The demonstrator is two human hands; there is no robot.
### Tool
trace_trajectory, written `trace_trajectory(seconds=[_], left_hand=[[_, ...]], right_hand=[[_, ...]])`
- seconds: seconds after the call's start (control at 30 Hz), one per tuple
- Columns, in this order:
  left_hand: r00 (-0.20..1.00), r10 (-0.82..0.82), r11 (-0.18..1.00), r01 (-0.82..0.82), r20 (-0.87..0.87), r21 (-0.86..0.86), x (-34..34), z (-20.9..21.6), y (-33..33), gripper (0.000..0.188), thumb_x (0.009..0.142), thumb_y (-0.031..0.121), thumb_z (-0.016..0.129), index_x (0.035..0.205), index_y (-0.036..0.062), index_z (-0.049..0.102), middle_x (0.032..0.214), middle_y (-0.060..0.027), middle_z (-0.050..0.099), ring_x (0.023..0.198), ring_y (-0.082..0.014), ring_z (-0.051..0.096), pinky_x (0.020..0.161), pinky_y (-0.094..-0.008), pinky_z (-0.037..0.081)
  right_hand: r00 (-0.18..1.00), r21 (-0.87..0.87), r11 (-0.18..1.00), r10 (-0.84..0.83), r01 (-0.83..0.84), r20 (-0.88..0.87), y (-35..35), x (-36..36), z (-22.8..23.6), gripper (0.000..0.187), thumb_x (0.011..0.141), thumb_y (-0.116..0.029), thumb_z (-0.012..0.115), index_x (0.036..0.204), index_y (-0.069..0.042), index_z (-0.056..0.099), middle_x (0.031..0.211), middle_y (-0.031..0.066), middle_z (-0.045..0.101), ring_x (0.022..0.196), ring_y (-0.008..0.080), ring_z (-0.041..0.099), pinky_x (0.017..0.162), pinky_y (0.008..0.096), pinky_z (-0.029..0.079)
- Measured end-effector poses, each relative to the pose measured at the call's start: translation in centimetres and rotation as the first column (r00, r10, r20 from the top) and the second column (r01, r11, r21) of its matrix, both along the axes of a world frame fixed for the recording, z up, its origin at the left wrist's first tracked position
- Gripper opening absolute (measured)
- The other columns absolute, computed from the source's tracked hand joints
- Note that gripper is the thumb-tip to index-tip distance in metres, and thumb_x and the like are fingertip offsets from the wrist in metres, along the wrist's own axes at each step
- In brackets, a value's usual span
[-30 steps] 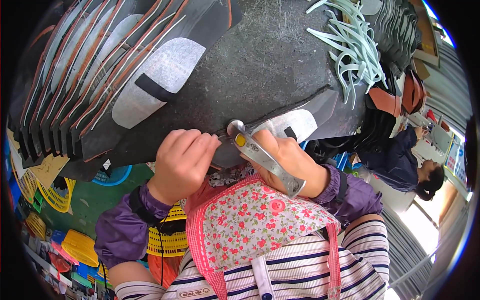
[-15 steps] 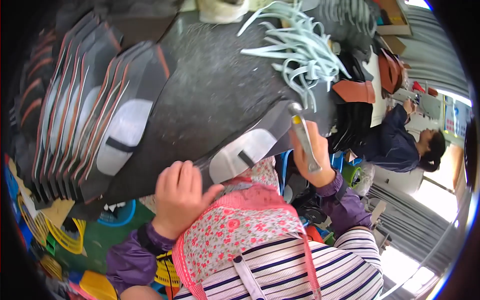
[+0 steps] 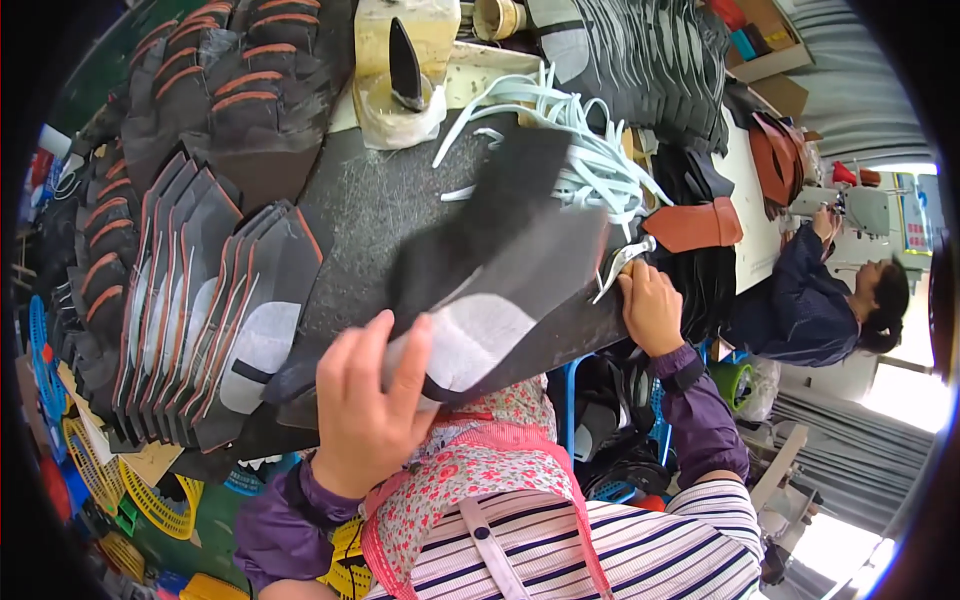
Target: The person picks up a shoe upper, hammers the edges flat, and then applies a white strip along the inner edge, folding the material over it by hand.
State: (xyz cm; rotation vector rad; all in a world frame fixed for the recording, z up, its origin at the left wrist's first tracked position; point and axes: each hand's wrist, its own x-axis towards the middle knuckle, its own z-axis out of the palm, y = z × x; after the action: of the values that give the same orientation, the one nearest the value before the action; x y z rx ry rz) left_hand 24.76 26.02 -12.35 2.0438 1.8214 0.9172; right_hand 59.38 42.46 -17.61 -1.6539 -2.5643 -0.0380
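My left hand (image 3: 370, 405) grips the near left end of a black shoe-upper piece (image 3: 545, 270), fingers and thumb at its pale grey rounded patch (image 3: 480, 338). The piece is tilted up off the black work surface (image 3: 350, 200), and its far part is blurred by motion. In my right hand (image 3: 655, 310) is a hammer with a curved silver metal head (image 3: 622, 262); the hand is closed round its handle, beside the right end of the piece.
Fanned stacks of similar pieces (image 3: 262, 345) stand on the left. Pale blue strips (image 3: 590, 165) lie in a heap at the back, beside a wooden block (image 3: 400, 50) with a black pointed piece. A brown piece (image 3: 690, 222) lies at right. Another person (image 3: 805, 290) works farther right.
The black piece, lying flat before, is lifted and swung by my left hand, its far end blurring. The hammer in my right hand has moved right, away from the piece. The view has shifted too.
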Motion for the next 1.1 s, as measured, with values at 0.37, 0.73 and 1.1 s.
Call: trace_trajectory(seconds=[0.37,0.73,1.1], left_hand=[[0.996,-0.058,0.988,0.068,0.074,-0.142,2.5,-6.1,-4.4,0.074,0.079,0.032,0.076,0.140,0.0037,0.045,0.143,-0.0250,0.041,0.133,-0.0454,0.039,0.106,-0.0561,0.035],[0.976,-0.029,0.999,0.035,0.214,-0.024,2.6,-5.6,-3.7,0.067,0.081,0.024,0.076,0.136,-0.0001,0.046,0.137,-0.0239,0.044,0.128,-0.0439,0.045,0.103,-0.0524,0.040],[0.853,-0.123,0.992,0.097,0.508,0.078,4.9,-4.5,8.6,0.068,0.082,0.011,0.072,0.140,-0.0020,0.040,0.136,-0.0230,0.047,0.103,-0.0382,0.061,0.087,-0.0394,0.051]], right_hand=[[0.783,0.059,0.795,0.606,-0.604,-0.143,14.8,-21.3,1.6,0.009,0.084,-0.004,0.061,0.091,0.000,0.059,0.091,0.0164,0.058,0.086,0.0393,0.061,0.074,0.0465,0.050],[0.587,-0.012,0.625,0.727,-0.781,-0.357,4.1,-17.1,8.0,0.008,0.080,-0.002,0.068,0.087,-0.001,0.065,0.085,0.0108,0.063,0.084,0.0312,0.057,0.075,0.0399,0.047],[0.516,-0.133,0.838,0.193,-0.529,-0.835,-3.9,-14.0,7.0,0.010,0.086,0.002,0.065,0.096,0.002,0.062,0.094,0.0145,0.071,0.093,0.0301,0.066,0.086,0.0399,0.050]])
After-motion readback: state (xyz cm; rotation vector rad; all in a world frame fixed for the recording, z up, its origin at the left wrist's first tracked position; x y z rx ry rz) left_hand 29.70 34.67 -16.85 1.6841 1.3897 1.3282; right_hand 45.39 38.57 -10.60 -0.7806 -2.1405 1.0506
